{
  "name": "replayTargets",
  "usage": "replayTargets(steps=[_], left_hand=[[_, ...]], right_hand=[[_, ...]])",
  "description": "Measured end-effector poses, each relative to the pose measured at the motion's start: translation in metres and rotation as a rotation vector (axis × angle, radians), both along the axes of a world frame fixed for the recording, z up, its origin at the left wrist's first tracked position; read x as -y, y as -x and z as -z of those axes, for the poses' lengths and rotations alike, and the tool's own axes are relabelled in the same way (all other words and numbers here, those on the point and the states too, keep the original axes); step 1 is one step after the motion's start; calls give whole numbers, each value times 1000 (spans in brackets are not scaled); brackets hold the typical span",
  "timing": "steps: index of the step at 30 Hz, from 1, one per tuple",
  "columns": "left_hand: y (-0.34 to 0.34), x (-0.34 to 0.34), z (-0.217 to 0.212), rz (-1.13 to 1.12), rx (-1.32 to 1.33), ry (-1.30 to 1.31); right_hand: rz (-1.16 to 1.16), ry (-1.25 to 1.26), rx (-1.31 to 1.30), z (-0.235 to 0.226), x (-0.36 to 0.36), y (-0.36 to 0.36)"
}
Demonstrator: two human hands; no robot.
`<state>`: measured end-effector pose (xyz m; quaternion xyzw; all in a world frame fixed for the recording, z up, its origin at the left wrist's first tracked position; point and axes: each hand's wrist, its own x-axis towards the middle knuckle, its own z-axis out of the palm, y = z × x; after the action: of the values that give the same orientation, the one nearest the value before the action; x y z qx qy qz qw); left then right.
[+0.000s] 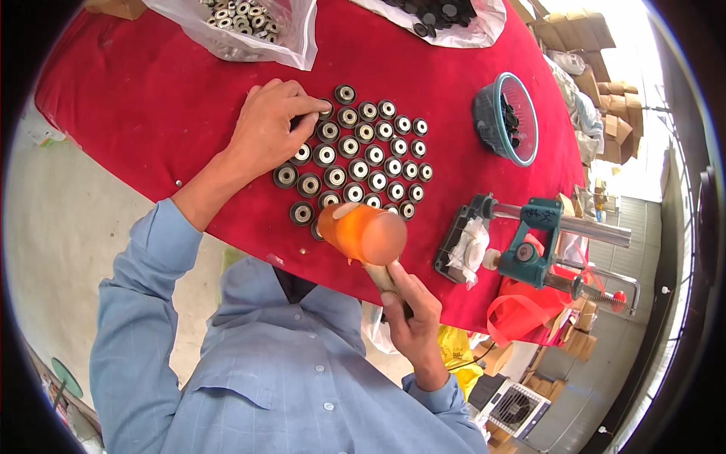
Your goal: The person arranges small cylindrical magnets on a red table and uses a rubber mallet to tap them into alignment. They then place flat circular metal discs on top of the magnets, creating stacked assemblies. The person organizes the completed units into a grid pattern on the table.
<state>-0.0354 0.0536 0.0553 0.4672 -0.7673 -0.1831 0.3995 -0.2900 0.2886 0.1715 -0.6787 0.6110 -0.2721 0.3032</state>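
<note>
On the red cloth, several small metal bearings set in black rings [335,177] sit in close rows. My left hand [270,125] reaches over the far left of this group, its index finger and thumb closed around one black-ringed bearing [325,110]. Gripped by its pale handle in my right hand [412,316] is a mallet [361,233] with an orange, translucent head. The mallet head hangs above the near edge of the group and hides some of the pieces there.
Loose bearings fill a clear plastic bag [291,47] at far left. Another bag [484,26] holds black discs. A blue-rimmed basket [502,89] with black parts stands at right, beyond a green hand press [534,240]. The red table [151,98] has a curved near edge.
</note>
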Motion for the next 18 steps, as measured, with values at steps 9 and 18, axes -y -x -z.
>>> replayTargets(steps=[9,18], left_hand=[[-1,2,1,20,-34,5],[-2,4,-1,19,-26,-30]], right_hand=[[-59,-60,-10,2,26,-21],[-23,31,-91,18,48,-30]])
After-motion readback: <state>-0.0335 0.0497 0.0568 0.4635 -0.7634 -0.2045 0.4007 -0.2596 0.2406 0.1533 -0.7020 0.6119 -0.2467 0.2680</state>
